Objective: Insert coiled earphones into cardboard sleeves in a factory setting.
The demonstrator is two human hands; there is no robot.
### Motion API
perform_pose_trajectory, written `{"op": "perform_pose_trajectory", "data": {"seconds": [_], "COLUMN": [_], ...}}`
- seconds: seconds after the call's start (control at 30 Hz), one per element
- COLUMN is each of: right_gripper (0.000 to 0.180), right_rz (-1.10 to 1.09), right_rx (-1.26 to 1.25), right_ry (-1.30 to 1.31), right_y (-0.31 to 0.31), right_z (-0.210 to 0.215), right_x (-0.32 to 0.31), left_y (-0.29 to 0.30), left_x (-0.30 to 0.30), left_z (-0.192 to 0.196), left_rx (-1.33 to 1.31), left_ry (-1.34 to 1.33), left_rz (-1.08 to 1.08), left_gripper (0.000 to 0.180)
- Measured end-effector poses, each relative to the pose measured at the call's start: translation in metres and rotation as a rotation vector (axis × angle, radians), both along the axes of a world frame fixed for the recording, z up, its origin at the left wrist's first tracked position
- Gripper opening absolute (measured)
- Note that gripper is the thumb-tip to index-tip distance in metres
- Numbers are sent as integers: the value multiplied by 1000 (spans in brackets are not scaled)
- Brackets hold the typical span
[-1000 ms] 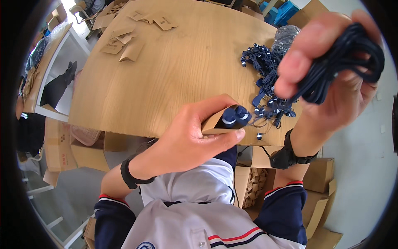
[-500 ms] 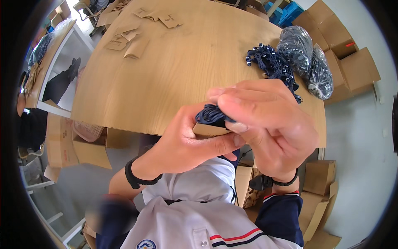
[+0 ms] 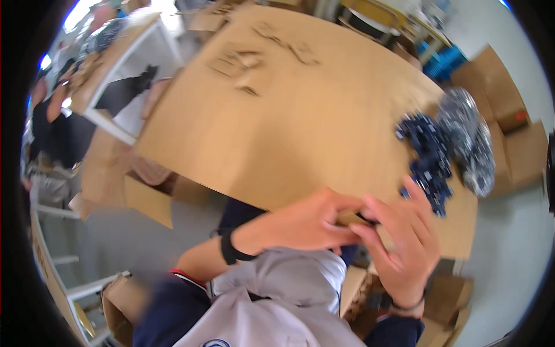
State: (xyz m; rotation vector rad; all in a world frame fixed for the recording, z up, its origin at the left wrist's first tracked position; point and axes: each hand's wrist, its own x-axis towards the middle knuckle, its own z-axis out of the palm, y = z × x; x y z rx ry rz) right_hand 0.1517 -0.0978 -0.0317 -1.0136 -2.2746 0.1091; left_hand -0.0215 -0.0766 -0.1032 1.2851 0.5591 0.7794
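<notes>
both hands are closing around a small cardboard box (image 3: 352, 218) over the near edge of the worktop (image 3: 277, 133): the left hand (image 3: 309, 222) is gripping it, the right hand (image 3: 402, 243) is pressing its fingers against it, near a pile of dark cables (image 3: 428, 159).

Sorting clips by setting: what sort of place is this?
Probably a small packing workshop: a wooden table with flat cardboard pieces, a pile of dark cables, and cartons on the floor.
</notes>
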Motion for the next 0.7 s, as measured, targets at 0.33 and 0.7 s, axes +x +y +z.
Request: {"op": "perform_pose_trajectory", "data": {"seconds": [0.33,0.7], "right_gripper": [34,29], "right_rz": [-58,-142], "right_rx": [-349,275], "right_ry": [-80,66], "right_y": [-21,-16], "right_z": [-7,-25], "right_x": [9,9], "left_y": [3,-2], "left_x": [11,40], "left_z": [-24,-8], "left_rx": [189,-268], "left_ry": [18,-530], "left_rz": [-73,98], "left_gripper": [18,46]}}
